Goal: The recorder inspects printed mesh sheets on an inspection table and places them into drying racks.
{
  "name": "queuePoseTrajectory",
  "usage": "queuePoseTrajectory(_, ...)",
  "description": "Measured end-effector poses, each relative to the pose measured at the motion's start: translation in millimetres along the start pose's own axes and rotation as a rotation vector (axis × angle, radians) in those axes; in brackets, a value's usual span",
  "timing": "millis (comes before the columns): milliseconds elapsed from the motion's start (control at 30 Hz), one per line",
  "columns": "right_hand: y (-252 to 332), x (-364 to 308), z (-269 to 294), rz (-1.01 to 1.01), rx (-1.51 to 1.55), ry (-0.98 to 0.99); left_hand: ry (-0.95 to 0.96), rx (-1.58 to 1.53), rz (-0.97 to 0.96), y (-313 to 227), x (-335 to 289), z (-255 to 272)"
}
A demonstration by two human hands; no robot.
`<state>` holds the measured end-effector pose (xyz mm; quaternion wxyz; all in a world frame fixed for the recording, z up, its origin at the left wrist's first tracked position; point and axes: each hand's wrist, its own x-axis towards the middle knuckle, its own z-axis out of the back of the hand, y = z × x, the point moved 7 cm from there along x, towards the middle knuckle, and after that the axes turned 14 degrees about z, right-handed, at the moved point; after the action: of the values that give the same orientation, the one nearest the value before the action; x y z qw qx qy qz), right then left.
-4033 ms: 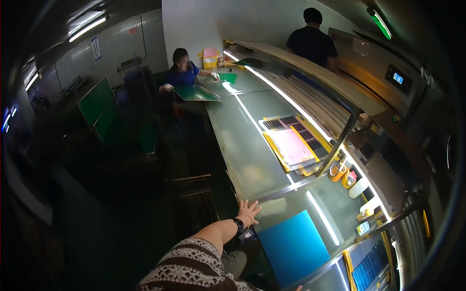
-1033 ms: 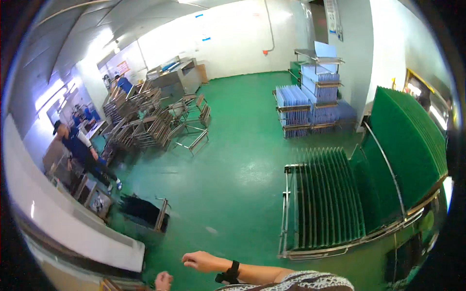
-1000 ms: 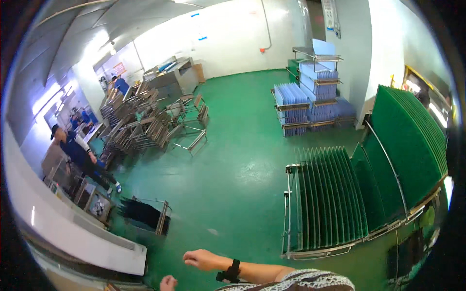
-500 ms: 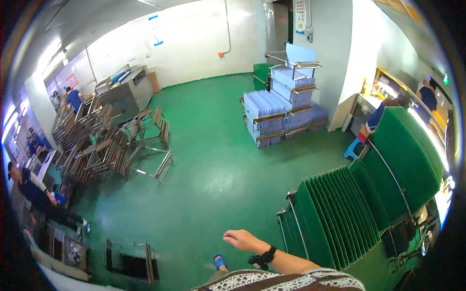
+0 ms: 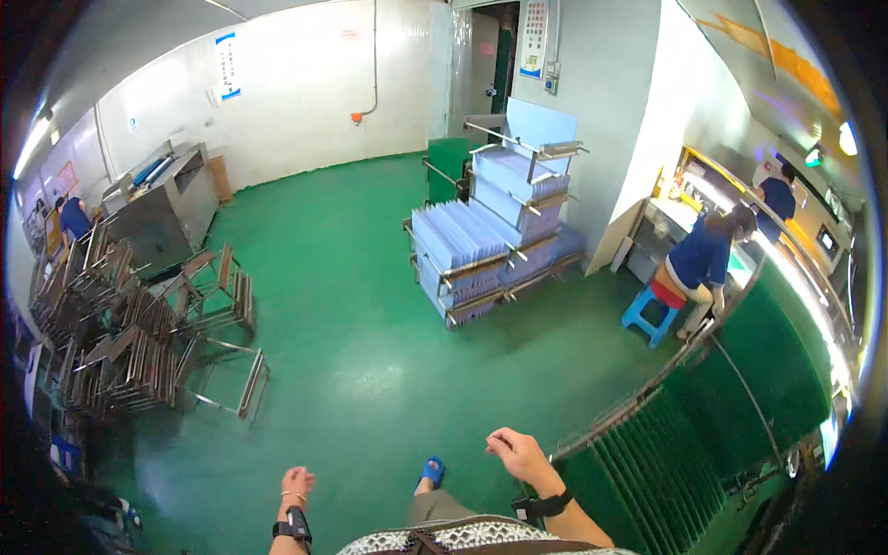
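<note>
Low at the bottom of the view, my left hand [image 5: 297, 482] hangs over the green floor with its fingers loosely curled in; nothing shows in it. To the right, my right hand [image 5: 520, 457] is held out with thumb and fingers bent together, also with nothing in it. A dark strapped device sits on each wrist. Nearest my right hand, beside its forearm, stands a rack of upright green panels [image 5: 652, 462]; hand and panels are apart. Between my hands a foot in a blue slipper [image 5: 432, 473] shows on the floor.
Ahead stand stacked racks of pale blue panels [image 5: 462, 242]. Piled metal frames [image 5: 125, 333] fill the left side, with a single frame [image 5: 227, 375] on the floor. A metal cabinet [image 5: 166, 217] stands behind. At right a person [image 5: 700, 254] sits on a blue stool [image 5: 650, 316] by a lit bench.
My view has turned right and moved forward. My left hand has come into view, and my right hand now sits farther right. More of the seated person shows.
</note>
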<state>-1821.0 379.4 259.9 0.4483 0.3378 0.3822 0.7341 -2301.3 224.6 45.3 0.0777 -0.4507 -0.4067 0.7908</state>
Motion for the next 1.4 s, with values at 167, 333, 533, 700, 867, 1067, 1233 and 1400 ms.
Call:
queuePoseTrajectory(167,-17,126,43,0.107,-0.019,-0.157,0.406,1.107,-0.278,29,72,-117)
queuePoseTrajectory(333,-21,216,86,0.145,-0.16,-0.196,0.356,1.032,0.069,-31,108,-168)
queuePoseTrajectory(533,-80,295,168,-0.013,-0.189,-0.336,0.326,1.052,0.098,-114,181,-251)
queuePoseTrajectory(700,-133,353,250,-0.051,-0.289,-0.542,0.339,1.192,-0.049,-207,261,-345)
queuePoseTrajectory(867,-157,385,346,-0.074,-0.443,-0.721,0.254,1.745,-0.652,-339,330,-496)
queuePoseTrajectory(1067,-194,403,433,-0.21,-0.448,-0.82,0.542,0.486,-0.388,-577,301,-707)
queuePoseTrajectory(1233,-249,459,517,-0.228,-0.484,-0.854,0.843,0.192,-0.271,-690,195,-821)
queuePoseTrajectory(1400,-304,553,604,-0.148,-0.386,-0.794,0.826,0.14,-0.29,-718,173,-885)
